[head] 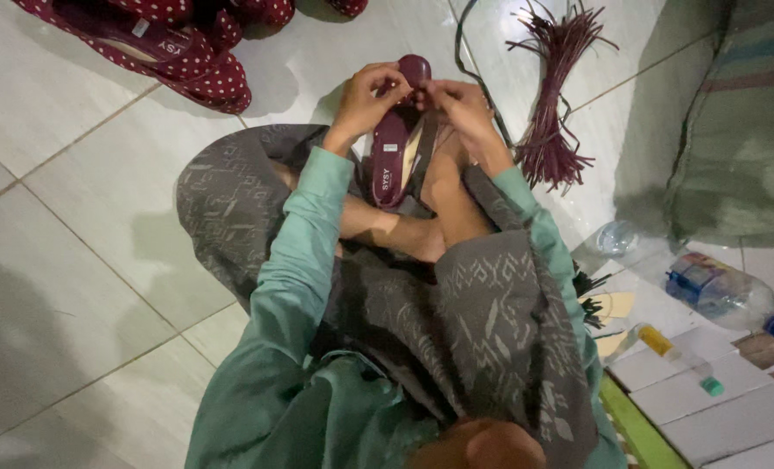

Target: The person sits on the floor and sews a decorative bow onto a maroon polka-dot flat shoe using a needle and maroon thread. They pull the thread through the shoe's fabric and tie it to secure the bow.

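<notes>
A maroon shoe sole (393, 148) rests toe-away on my lap, over my crossed legs. My left hand (365, 95) grips its far end from the left side. My right hand (459, 108) pinches something small at the toe (415, 68) from the right; what it pinches is too small to make out. Both hands meet at the tip of the sole. A tan strip (415, 149) lies along the sole's right edge.
A bundle of maroon cords (554, 95) lies on the white tiled floor to the right. Red polka-dot shoes (174, 48) are piled at top left. A striped sack (739, 122), plastic bottles (719, 291) and a small glue tube (661, 343) sit at the right.
</notes>
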